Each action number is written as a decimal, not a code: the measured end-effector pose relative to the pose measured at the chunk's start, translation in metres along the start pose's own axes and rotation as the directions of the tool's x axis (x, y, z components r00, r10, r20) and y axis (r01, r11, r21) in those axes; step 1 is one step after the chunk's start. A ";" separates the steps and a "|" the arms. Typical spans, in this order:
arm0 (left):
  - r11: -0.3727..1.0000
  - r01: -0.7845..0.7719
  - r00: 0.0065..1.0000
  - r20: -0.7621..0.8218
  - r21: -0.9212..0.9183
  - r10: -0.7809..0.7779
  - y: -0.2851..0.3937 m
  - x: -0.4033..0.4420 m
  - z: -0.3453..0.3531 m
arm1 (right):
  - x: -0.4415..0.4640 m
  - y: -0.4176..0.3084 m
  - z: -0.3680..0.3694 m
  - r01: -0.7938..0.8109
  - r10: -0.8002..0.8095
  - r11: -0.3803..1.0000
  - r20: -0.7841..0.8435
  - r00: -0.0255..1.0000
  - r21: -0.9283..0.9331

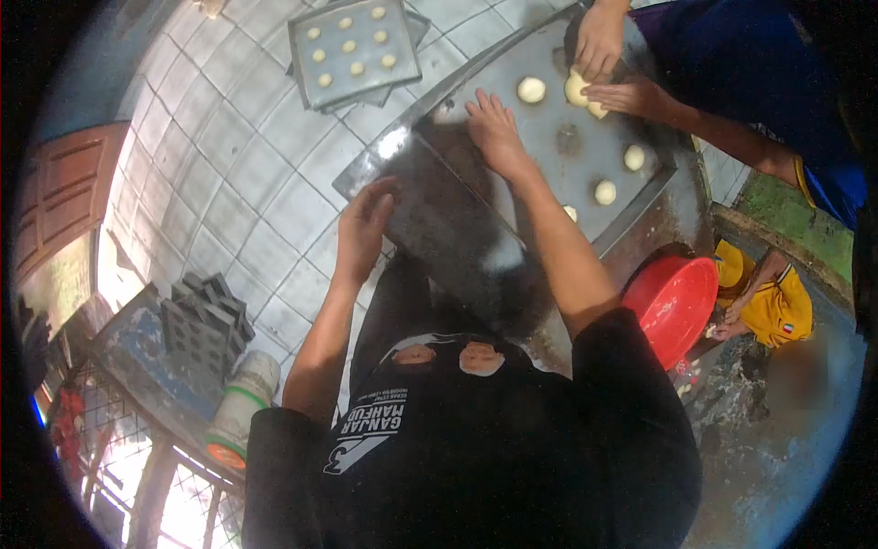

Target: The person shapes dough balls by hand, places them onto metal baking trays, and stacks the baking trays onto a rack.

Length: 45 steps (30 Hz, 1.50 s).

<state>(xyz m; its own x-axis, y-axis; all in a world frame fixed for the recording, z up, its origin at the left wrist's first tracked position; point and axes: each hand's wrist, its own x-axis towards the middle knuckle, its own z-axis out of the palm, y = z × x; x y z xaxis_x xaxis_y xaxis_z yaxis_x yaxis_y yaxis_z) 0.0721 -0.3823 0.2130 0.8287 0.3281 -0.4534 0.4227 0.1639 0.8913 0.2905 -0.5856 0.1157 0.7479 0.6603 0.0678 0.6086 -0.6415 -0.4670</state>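
My right hand (pixel 498 137) lies spread at the left edge of the large metal tray (pixel 562 142), fingers apart, holding nothing. My left hand (pixel 364 224) is beside the left edge of a dark metal tray (pixel 439 206), its fingers slightly curled and nothing in it. Pale dough balls, among them one (pixel 530 90) right of my right hand and others (pixel 633 157) farther right, sit on the large tray. A co-worker's two hands (pixel 631 96) are on pale dough (pixel 578 89) at the top of that tray.
A tray of small dough balls (pixel 350 84) lies on the tiled floor (pixel 265 183). At the right are a red basin (pixel 672 297) and a person in yellow (pixel 777 306). Stacked dark molds (pixel 206 325) and a pale container (pixel 245 403) stand lower left.
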 end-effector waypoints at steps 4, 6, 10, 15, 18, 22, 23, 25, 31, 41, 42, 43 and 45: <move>0.993 -0.024 1.000 -0.008 0.114 0.025 0.013 -0.001 -0.001 | -0.025 0.033 -0.061 -0.500 0.636 0.563 0.041 0.770 0.658; 0.998 -0.028 1.000 -0.001 0.061 0.028 0.005 -0.007 -0.006 | -0.045 0.071 -0.050 -0.534 0.756 0.511 -0.056 0.652 0.674; 1.000 -0.011 1.000 0.008 0.027 0.011 -0.001 -0.022 -0.005 | -0.047 0.102 -0.035 -0.498 0.902 0.360 -0.158 0.402 0.789; 0.999 0.004 1.000 0.015 0.049 -0.005 -0.015 -0.039 0.002 | -0.038 0.100 -0.031 -0.629 0.860 0.511 -0.344 0.377 0.586; 0.999 -0.018 1.000 0.001 0.044 0.018 -0.020 -0.051 0.002 | -0.047 0.110 -0.032 -0.424 0.914 0.323 -0.163 0.371 0.847; 0.995 -0.028 0.998 -0.046 0.095 0.033 -0.016 -0.070 -0.007 | -0.056 0.164 -0.041 -0.580 0.863 0.503 -0.409 0.296 0.641; 0.994 -0.042 0.997 -0.054 0.102 0.048 -0.015 -0.074 -0.009 | -0.052 0.173 -0.046 -0.625 0.823 0.551 -0.483 0.298 0.553; 0.995 -0.019 0.997 -0.072 0.101 0.026 -0.016 -0.080 -0.012 | -0.030 0.190 -0.057 -0.594 0.761 0.642 -0.495 0.420 0.485; 0.989 -0.126 0.992 0.005 0.083 0.126 -0.031 -0.088 0.011 | -0.087 0.165 -0.110 -0.732 0.820 0.539 -0.060 0.570 0.416; 0.994 -0.096 0.895 0.432 -0.048 0.108 -0.044 -0.163 0.215 | -0.357 -0.116 -0.132 -0.373 0.551 0.794 -0.311 0.774 0.481; 0.984 0.121 0.846 0.532 -0.133 -0.032 -0.037 -0.183 0.232 | -0.376 -0.129 -0.143 -0.393 0.581 0.787 -0.356 0.732 0.476; 0.978 0.143 0.850 0.526 -0.150 -0.044 -0.022 -0.212 0.251 | -0.393 -0.145 -0.160 -0.364 0.611 0.771 -0.446 0.654 0.523; 0.996 0.075 0.839 0.543 -0.044 -0.039 -0.033 -0.249 0.274 | -0.438 -0.162 -0.175 -0.318 0.640 0.758 -0.554 0.532 0.570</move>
<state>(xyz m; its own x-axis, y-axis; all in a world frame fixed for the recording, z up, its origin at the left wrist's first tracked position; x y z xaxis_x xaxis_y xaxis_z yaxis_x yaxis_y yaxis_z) -0.0477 -0.7246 0.2961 0.8779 -0.2361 -0.4166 0.4669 0.2289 0.8542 -0.0894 -0.8398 0.3159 0.9344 -0.2757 0.2257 0.0724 -0.4734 -0.8779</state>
